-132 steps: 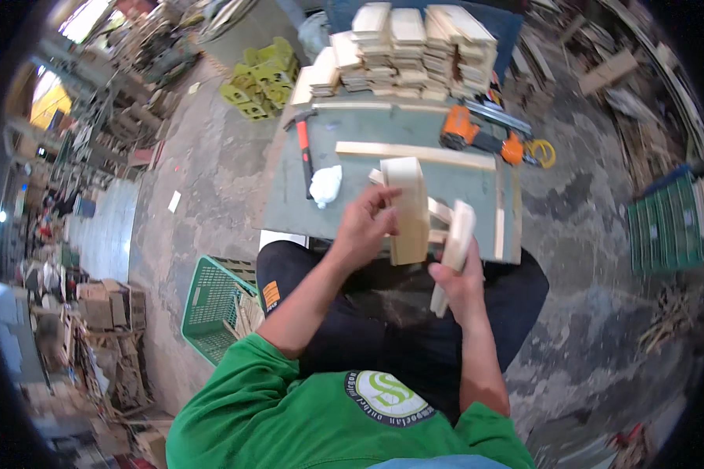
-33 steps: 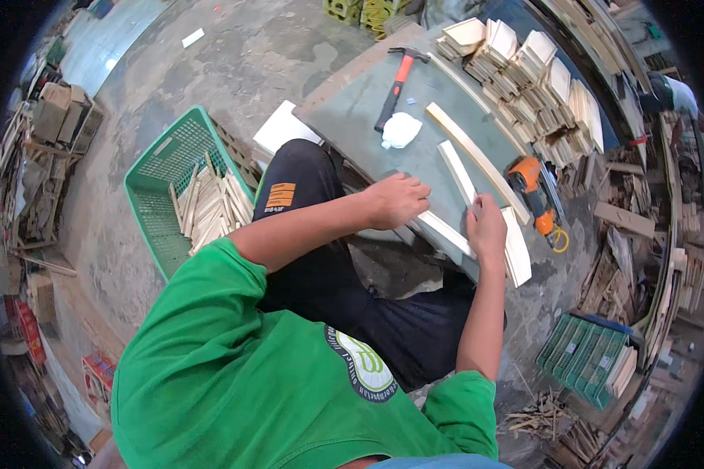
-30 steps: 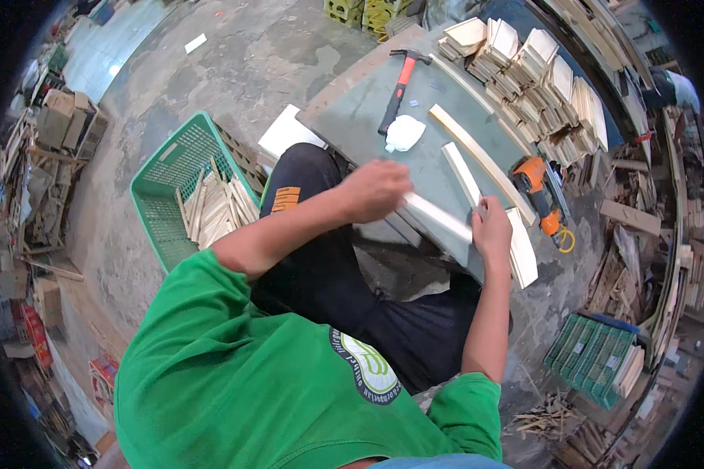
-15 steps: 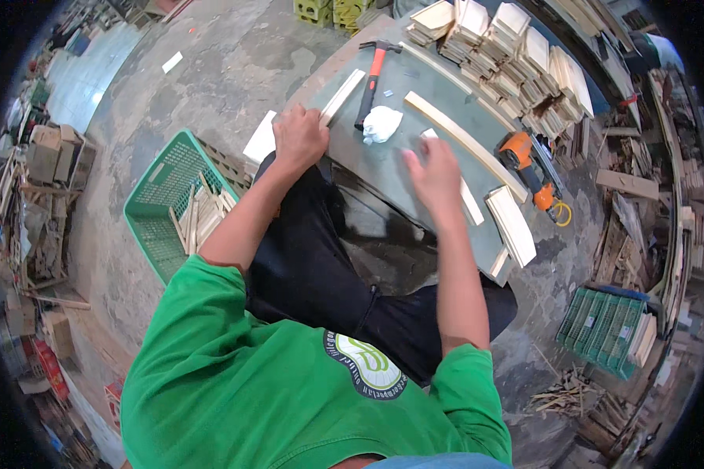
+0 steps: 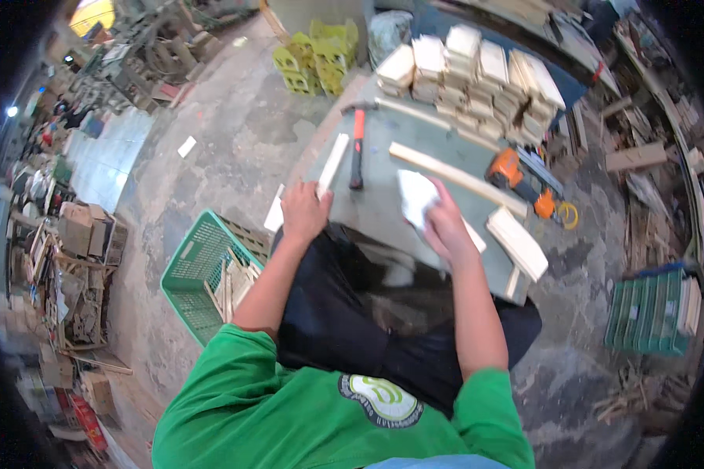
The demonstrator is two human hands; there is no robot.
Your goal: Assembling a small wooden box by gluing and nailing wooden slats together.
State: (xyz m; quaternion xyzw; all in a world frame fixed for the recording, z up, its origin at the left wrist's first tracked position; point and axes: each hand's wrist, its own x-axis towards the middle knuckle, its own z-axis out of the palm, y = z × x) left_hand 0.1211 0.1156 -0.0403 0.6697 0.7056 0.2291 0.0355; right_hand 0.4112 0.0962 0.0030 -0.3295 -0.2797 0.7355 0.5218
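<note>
Wood slats and a rag on the green table, both hands busy.

Head view: the left hand lies at the table's near left edge, fingers bent down on the end of a thin slat; how firm the hold is, I cannot tell. The right hand is cupped over a white rag near the middle. At 12 o'clock from the left hand lies a hammer. That slat pokes past the edge, so a bump could drop it into the basket.

Hammer left of cloth
</note>
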